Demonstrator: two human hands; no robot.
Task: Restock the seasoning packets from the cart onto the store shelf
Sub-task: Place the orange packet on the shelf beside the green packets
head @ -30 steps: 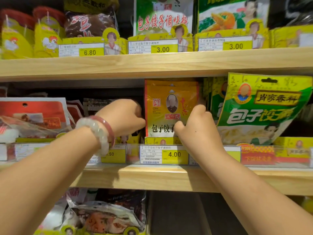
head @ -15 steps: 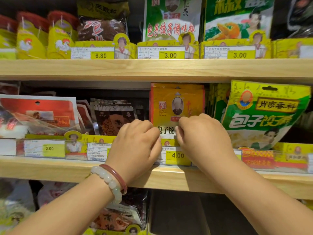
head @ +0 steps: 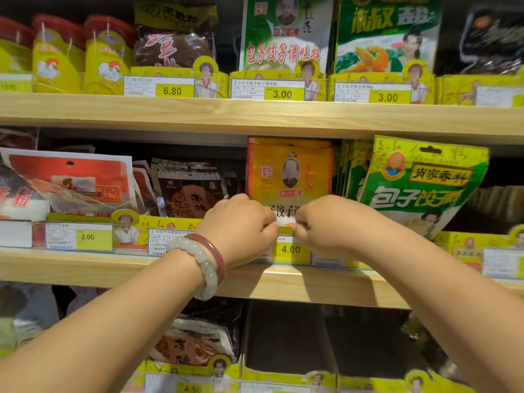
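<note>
A stack of orange seasoning packets [head: 289, 171] stands upright on the middle wooden shelf [head: 85, 268], behind a 4.00 price tag [head: 290, 249]. My left hand [head: 241, 225], with bead and red bracelets on its wrist, is curled at the stack's lower left. To the lower right is my right hand [head: 331, 222], also curled. The fingertips of both hands pinch the bottom edge of the front packet and hide its lower part. The cart is out of view.
A large green packet [head: 419, 188] leans right of the orange stack; dark packets [head: 190, 191] and red packets [head: 71, 180] stand to the left. The upper shelf [head: 255, 114] hangs close above. A dark yellow-fronted tray [head: 286, 336] sits on the shelf below.
Both hands have come down from the sides of the orange stack to its bottom edge and drawn close together. The view has shifted slightly downward.
</note>
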